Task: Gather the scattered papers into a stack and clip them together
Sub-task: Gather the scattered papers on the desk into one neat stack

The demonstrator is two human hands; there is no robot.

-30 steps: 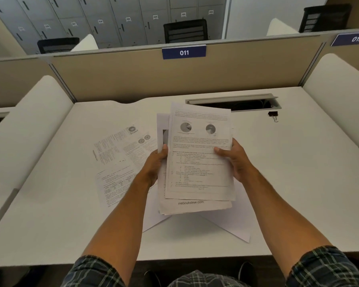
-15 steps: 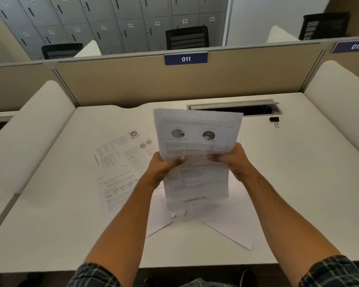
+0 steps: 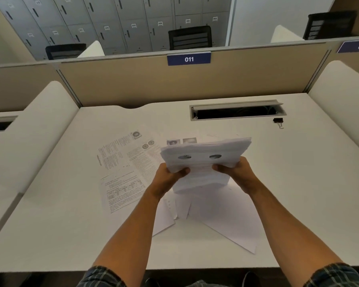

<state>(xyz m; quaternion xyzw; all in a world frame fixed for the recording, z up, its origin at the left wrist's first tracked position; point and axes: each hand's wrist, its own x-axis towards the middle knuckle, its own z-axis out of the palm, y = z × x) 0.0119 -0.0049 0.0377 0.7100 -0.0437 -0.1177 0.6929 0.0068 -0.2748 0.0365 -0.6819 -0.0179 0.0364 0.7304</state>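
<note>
Over desk (image 3: 298, 183): both hands' fingers (image 3: 218, 167) grip paper stack (image 3: 205, 157), now tipped upright for squaring; binder clip (image 3: 278, 121) untouched.

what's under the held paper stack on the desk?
Under the stack, gripped by the left hand and right hand, loose white sheets lie on the desk. Anything directly beneath it is hidden.

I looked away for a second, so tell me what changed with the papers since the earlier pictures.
The held stack of papers went from spread and facing the camera to squared up and tipped forward, its top edge leaning away. Both the left hand and right hand kept their grip on its sides. The loose sheets on the desk and the binder clip stayed put.
</note>
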